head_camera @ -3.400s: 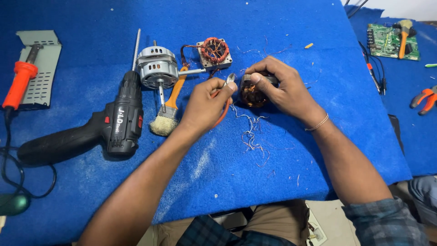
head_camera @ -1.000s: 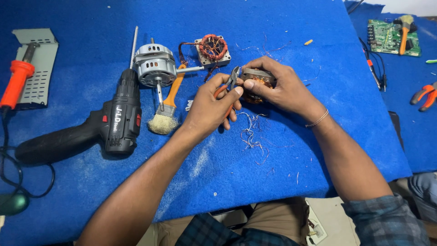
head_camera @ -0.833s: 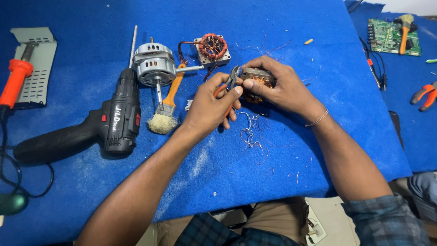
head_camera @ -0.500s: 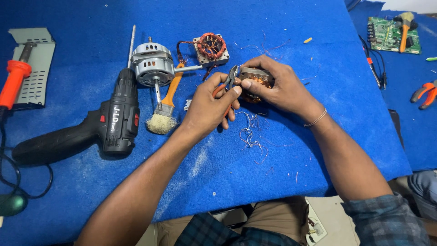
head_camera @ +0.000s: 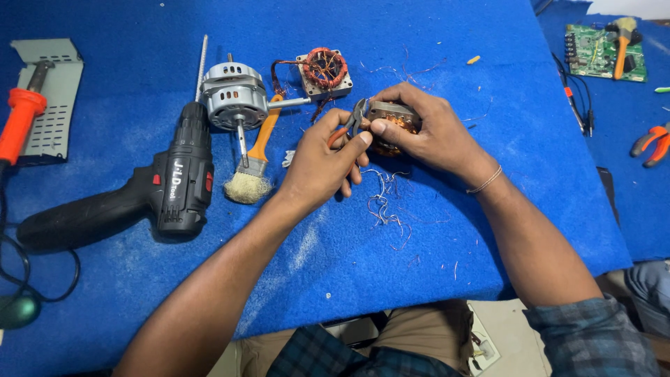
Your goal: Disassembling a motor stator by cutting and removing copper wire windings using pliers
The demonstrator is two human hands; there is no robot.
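My left hand [head_camera: 322, 162] grips small orange-handled cutting pliers [head_camera: 351, 126], jaws pointing up against a motor stator. My right hand [head_camera: 427, 132] wraps around that stator [head_camera: 388, 115], a grey metal block with copper windings, holding it just above the blue cloth. Most of the stator is hidden under my fingers. Cut copper wire scraps [head_camera: 383, 202] lie on the cloth just below both hands.
A black cordless drill [head_camera: 150, 192], an orange-handled brush [head_camera: 252, 167], a silver motor housing [head_camera: 234, 103] and a second wound stator [head_camera: 323, 71] lie to the left. A soldering iron [head_camera: 19, 126] on a grey stand is far left. A green circuit board [head_camera: 604, 50] and orange pliers [head_camera: 650, 143] are at right.
Since the earliest frame my hands shifted slightly up and the pliers came up against the stator. Over the last second almost nothing has moved.
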